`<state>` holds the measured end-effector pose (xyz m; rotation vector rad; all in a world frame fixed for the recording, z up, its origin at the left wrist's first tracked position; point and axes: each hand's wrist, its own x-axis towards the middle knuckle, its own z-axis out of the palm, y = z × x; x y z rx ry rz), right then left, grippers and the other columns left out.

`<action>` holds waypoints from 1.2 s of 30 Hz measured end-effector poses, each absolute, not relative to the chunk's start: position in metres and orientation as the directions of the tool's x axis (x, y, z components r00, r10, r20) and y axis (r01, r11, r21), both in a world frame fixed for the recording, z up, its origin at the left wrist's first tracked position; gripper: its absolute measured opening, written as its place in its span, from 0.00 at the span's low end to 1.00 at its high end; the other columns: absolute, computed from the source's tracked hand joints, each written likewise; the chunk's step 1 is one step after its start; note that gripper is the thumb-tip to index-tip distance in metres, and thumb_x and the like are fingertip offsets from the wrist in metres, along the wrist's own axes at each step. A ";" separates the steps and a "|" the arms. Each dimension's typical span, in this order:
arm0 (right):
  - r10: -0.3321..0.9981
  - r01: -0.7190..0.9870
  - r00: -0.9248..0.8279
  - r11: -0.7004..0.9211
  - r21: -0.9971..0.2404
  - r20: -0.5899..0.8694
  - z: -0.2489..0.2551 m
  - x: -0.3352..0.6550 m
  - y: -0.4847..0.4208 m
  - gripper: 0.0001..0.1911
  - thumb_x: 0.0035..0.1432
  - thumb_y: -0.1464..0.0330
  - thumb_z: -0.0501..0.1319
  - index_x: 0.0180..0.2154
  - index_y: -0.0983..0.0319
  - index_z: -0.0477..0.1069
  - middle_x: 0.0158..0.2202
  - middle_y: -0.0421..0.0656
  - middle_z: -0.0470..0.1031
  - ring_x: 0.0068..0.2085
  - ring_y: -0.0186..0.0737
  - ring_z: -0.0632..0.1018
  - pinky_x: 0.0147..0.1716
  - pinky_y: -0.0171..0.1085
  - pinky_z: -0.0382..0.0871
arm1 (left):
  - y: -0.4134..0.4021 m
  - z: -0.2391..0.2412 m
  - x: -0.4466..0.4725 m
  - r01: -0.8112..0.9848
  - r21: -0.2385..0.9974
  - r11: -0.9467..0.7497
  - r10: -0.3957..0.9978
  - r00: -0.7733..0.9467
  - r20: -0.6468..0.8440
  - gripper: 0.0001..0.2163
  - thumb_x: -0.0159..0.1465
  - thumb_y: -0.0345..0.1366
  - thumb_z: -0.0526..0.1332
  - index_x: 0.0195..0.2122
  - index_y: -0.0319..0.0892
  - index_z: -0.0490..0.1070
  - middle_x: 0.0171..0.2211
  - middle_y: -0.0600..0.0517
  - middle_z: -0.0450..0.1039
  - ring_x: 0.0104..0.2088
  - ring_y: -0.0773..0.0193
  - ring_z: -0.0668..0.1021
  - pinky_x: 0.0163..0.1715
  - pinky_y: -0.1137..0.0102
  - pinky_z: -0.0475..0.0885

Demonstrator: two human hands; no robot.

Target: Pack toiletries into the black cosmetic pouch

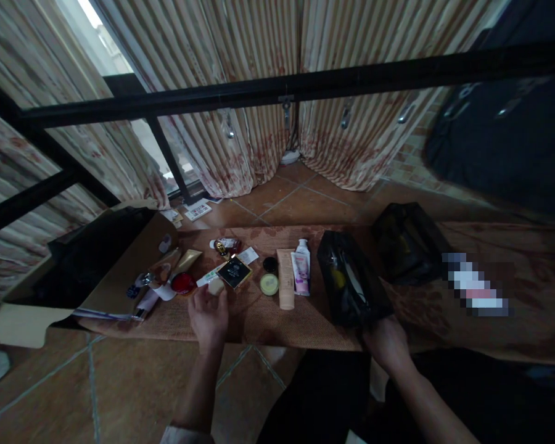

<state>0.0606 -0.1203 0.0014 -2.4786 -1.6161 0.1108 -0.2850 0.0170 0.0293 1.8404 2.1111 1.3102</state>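
Note:
My left hand [209, 317] is over the cloth-covered bench, its fingers closed around a small round pale object [216, 286] whose kind I cannot make out. Just beyond it lies a black square box with gold edges [234, 272]. To its left is a red round container [184, 283]. My right hand [389, 340] grips the near end of a black toiletry bag [351, 287], which gapes upward with something yellow and something white inside. Between the hands are a pale-green round jar [269, 284], a beige tube [285, 280] and a pink-and-white tube [301, 273].
A cardboard box [134, 265] holding black material stands at the left end. Another black bag [409, 243] sits behind the right hand, and a pixelated item [476, 283] lies farther right. A black metal rail [259, 89] crosses before the curtains [351, 142].

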 end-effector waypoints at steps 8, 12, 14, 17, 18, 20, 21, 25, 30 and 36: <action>0.917 0.891 0.390 -0.353 -0.285 0.084 0.006 0.058 -0.119 0.20 0.53 0.77 0.52 0.46 0.69 0.72 0.44 0.55 0.75 0.46 0.47 0.76 0.44 0.40 0.69 | -0.017 0.045 -0.205 0.646 0.596 -0.477 0.859 0.199 0.471 0.20 0.62 0.40 0.60 0.54 0.43 0.64 0.52 0.43 0.68 0.55 0.53 0.69 0.56 0.56 0.65; 0.909 0.884 0.406 -0.365 -0.292 0.095 0.006 0.057 -0.118 0.19 0.53 0.77 0.53 0.47 0.71 0.72 0.48 0.58 0.73 0.48 0.49 0.75 0.47 0.42 0.69 | 0.003 0.034 -0.181 0.605 0.699 -0.382 0.912 0.123 0.392 0.28 0.62 0.44 0.60 0.61 0.39 0.55 0.59 0.38 0.61 0.61 0.50 0.63 0.60 0.52 0.60; 0.906 0.880 0.412 -0.366 -0.304 0.101 0.007 0.056 -0.117 0.19 0.53 0.76 0.53 0.47 0.71 0.71 0.48 0.58 0.72 0.48 0.48 0.75 0.48 0.42 0.69 | 0.018 0.027 -0.174 0.577 0.748 -0.328 0.935 0.083 0.346 0.29 0.63 0.45 0.58 0.62 0.37 0.54 0.61 0.36 0.59 0.62 0.50 0.62 0.61 0.52 0.58; 0.899 0.868 0.431 -0.389 -0.308 0.076 0.010 0.055 -0.116 0.18 0.53 0.77 0.54 0.45 0.69 0.73 0.46 0.56 0.73 0.46 0.46 0.76 0.45 0.39 0.69 | 0.036 0.022 -0.169 0.538 0.810 -0.235 0.966 0.039 0.255 0.29 0.65 0.47 0.54 0.63 0.37 0.54 0.62 0.38 0.59 0.63 0.51 0.62 0.62 0.54 0.57; 0.898 0.866 0.435 -0.397 -0.303 0.066 0.011 0.054 -0.116 0.18 0.53 0.77 0.54 0.45 0.69 0.73 0.46 0.55 0.74 0.45 0.45 0.76 0.45 0.39 0.70 | 0.040 0.022 -0.168 0.523 0.827 -0.204 0.975 0.029 0.222 0.28 0.65 0.48 0.53 0.63 0.38 0.54 0.62 0.39 0.60 0.62 0.52 0.63 0.62 0.55 0.57; 0.899 0.867 0.435 -0.404 -0.291 0.050 0.011 0.054 -0.116 0.17 0.53 0.77 0.54 0.44 0.68 0.74 0.46 0.55 0.74 0.43 0.45 0.77 0.44 0.39 0.70 | 0.046 0.022 -0.167 0.488 0.860 -0.149 0.987 0.014 0.162 0.28 0.65 0.49 0.53 0.62 0.39 0.56 0.61 0.40 0.62 0.61 0.54 0.65 0.61 0.58 0.58; 0.900 0.869 0.434 -0.403 -0.288 0.048 0.012 0.054 -0.116 0.17 0.52 0.77 0.54 0.44 0.68 0.74 0.46 0.55 0.74 0.43 0.45 0.77 0.44 0.39 0.69 | 0.047 0.023 -0.166 0.472 0.872 -0.125 0.990 0.008 0.137 0.27 0.65 0.50 0.52 0.61 0.39 0.58 0.60 0.41 0.64 0.61 0.54 0.66 0.61 0.59 0.59; 0.897 0.868 0.437 -0.402 -0.291 0.066 0.012 0.053 -0.115 0.19 0.51 0.78 0.54 0.45 0.70 0.73 0.46 0.55 0.74 0.44 0.45 0.76 0.46 0.40 0.68 | 0.051 0.020 -0.167 0.452 0.888 -0.085 0.995 -0.009 0.100 0.26 0.65 0.50 0.52 0.60 0.40 0.61 0.58 0.41 0.66 0.59 0.53 0.68 0.60 0.57 0.59; 0.894 0.856 0.445 -0.408 -0.317 0.054 0.014 0.051 -0.114 0.20 0.53 0.78 0.52 0.47 0.70 0.71 0.47 0.55 0.73 0.46 0.46 0.76 0.47 0.39 0.69 | 0.043 0.022 -0.167 0.475 0.857 -0.197 0.970 -0.032 0.241 0.24 0.66 0.47 0.53 0.60 0.40 0.60 0.59 0.40 0.64 0.61 0.54 0.66 0.61 0.57 0.58; 0.889 0.832 0.455 -0.410 -0.373 0.039 0.017 0.051 -0.112 0.18 0.50 0.79 0.53 0.42 0.70 0.72 0.48 0.57 0.72 0.48 0.48 0.75 0.47 0.40 0.69 | -0.011 0.047 -0.145 0.518 0.697 -0.495 0.842 0.087 0.533 0.22 0.64 0.38 0.57 0.59 0.41 0.60 0.58 0.41 0.63 0.60 0.54 0.64 0.61 0.56 0.59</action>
